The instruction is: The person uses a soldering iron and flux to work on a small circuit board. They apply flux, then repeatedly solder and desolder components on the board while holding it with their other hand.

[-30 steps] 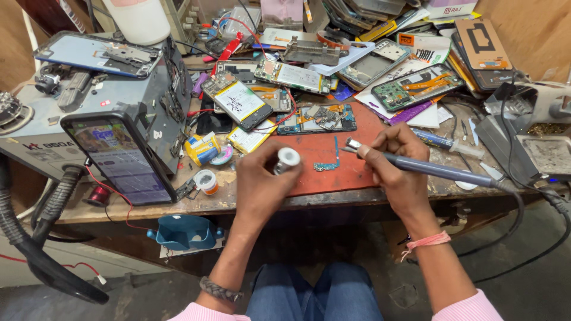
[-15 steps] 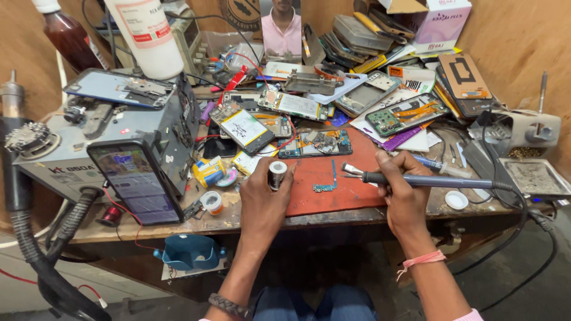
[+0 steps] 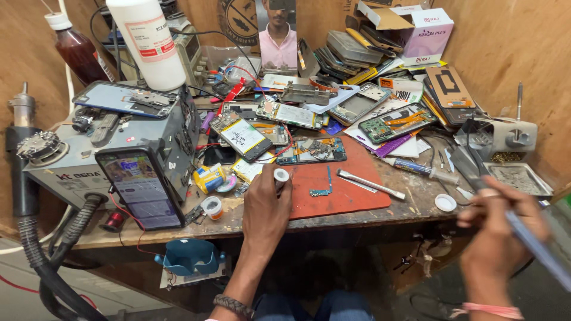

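A cramped plywood repair booth, and the wooden workbench (image 3: 410, 205) is buried in phone parts; in the middle lies a red work mat (image 3: 351, 187) with a small flex-cable part (image 3: 322, 191) on it, just beside the left hand. The left hand (image 3: 266, 209) rests at the mat's near-left corner, fingers curled round a small white spool (image 3: 281, 175), thumb and fingers pinching it upright. The right hand (image 3: 498, 229) is off the bench edge, blurred, closed round a long grey tool handle (image 3: 535, 246) that runs down to the right; its tip is hidden, so what kind of tool it is I cannot tell.

Risks as I judge them: that tool is in the air near the bench corner, and a careless sweep could knock the little white cap (image 3: 445, 203) or the syringe (image 3: 423, 169) off the edge; the flex-cable part is tiny and loose, so a nudge from the left wrist could flick it into the clutter.

Around: silver tweezers (image 3: 370, 183) lie across the mat's right side; an opened phone board (image 3: 312, 150) sits at the mat's far edge; the hot-air station (image 3: 71, 169) with a lit phone (image 3: 140, 187) leaning on it crowds the left, and a small orange-rimmed pot (image 3: 212, 207) stands just beside the left hand.
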